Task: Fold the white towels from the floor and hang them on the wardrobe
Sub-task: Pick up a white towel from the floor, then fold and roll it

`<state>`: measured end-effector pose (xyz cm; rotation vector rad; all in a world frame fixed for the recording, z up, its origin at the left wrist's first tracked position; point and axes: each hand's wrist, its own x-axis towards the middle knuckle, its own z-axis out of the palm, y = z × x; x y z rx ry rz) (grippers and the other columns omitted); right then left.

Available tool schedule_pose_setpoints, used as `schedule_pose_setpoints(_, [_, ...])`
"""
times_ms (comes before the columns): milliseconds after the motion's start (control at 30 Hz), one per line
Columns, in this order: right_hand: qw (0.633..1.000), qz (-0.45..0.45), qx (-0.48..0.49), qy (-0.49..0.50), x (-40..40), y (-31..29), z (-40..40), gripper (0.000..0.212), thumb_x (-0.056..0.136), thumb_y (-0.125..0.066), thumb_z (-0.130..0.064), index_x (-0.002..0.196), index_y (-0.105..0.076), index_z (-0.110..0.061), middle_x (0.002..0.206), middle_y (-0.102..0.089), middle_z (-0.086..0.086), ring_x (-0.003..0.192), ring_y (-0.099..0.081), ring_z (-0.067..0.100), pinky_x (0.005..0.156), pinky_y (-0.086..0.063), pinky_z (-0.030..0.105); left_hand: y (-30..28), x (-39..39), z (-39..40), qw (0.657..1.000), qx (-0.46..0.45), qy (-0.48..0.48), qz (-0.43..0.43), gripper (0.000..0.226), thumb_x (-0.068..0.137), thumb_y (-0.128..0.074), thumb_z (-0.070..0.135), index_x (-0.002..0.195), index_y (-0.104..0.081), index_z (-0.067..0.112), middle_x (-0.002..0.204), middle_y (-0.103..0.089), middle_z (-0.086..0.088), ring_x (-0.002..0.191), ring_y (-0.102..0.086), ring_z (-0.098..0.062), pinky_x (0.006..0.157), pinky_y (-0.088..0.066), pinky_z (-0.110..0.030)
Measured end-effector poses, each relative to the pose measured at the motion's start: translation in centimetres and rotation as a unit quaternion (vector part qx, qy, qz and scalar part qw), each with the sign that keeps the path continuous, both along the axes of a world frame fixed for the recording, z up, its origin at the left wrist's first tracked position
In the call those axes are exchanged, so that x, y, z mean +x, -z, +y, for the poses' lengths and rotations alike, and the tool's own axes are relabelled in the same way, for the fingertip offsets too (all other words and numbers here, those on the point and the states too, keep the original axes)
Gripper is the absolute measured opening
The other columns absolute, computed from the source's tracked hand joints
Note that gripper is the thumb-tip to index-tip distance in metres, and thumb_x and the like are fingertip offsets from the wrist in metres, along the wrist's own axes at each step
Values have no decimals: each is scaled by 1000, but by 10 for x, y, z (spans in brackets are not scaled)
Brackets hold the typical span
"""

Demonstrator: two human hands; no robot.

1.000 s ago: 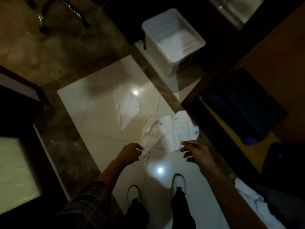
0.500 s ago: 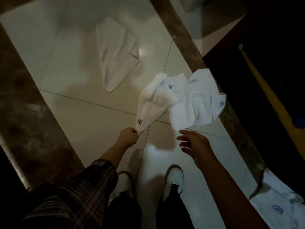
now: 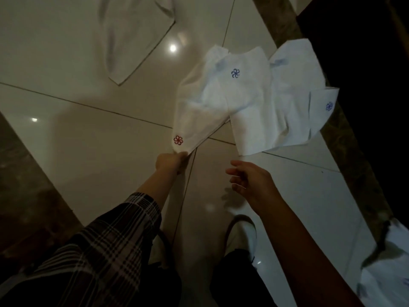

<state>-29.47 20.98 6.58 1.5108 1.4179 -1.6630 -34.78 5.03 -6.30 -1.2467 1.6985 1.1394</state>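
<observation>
A white towel with a red flower mark point(image 3: 199, 114) lies crumpled on the tiled floor. My left hand point(image 3: 170, 161) pinches its near corner, just below the red mark. A second white towel with blue flower marks point(image 3: 285, 107) lies beside it to the right, partly overlapping it. My right hand point(image 3: 250, 180) hovers with relaxed fingers just below that towel's near edge and holds nothing. A third white towel point(image 3: 132, 34) lies flat further away at the upper left.
Pale glossy floor tiles point(image 3: 77, 134) are bordered by dark marble strips point(image 3: 354, 173) at left and right. More white cloth point(image 3: 387, 269) lies at the lower right. My two white shoes point(image 3: 241, 233) stand close below the hands. A dark area fills the upper right.
The view has dropped closer to the floor. My left hand reached the red-marked towel's corner and took hold of it. My right hand stayed near the other towel's edge.
</observation>
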Motion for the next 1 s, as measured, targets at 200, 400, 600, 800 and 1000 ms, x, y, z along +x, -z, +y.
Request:
schedule_pose_setpoints(200, [1000,-23,3,-3,0,-21,-5,16,95,-47,-6,94,-62,-10,81,-64,9,64,-56,16,56,-47,23,-53,-1,4,994,29,2,105,24,84,-66,2,99,-47,2,82,-64,-14,57,-65,-16,60,-57,-32])
schedule_pose_setpoints(400, [998,21,20,-50,-16,-85,-16,24,93,-50,-2,115,-60,-4,86,-65,12,62,-57,16,54,-47,22,-160,-13,7,973,52,68,215,49,77,-74,4,111,-40,7,97,-68,-17,76,-70,-24,69,-57,-30])
schedule_pose_setpoints(600, [962,162,-32,-216,-35,-188,-37,69,88,-55,8,136,-30,-35,99,-61,4,85,-62,14,65,-52,24,-315,-32,-3,909,88,256,316,20,77,-75,17,92,-68,28,73,-70,4,69,-67,-10,70,-55,-26])
schedule_pose_setpoints(800, [910,212,146,-326,-45,-325,-56,16,90,-64,-21,103,-63,-12,80,-60,-3,69,-55,5,60,-41,15,-491,-30,-29,880,112,276,370,20,73,-80,16,86,-68,25,84,-65,11,81,-63,-3,77,-52,-18])
schedule_pose_setpoints(1000, [849,267,270,-367,-46,-487,-75,18,87,-66,-20,92,-72,-5,88,-59,1,79,-54,11,65,-36,18,-649,-11,-61,887,101,202,403,12,85,-70,19,88,-72,8,83,-70,-4,83,-66,-21,75,-54,-31])
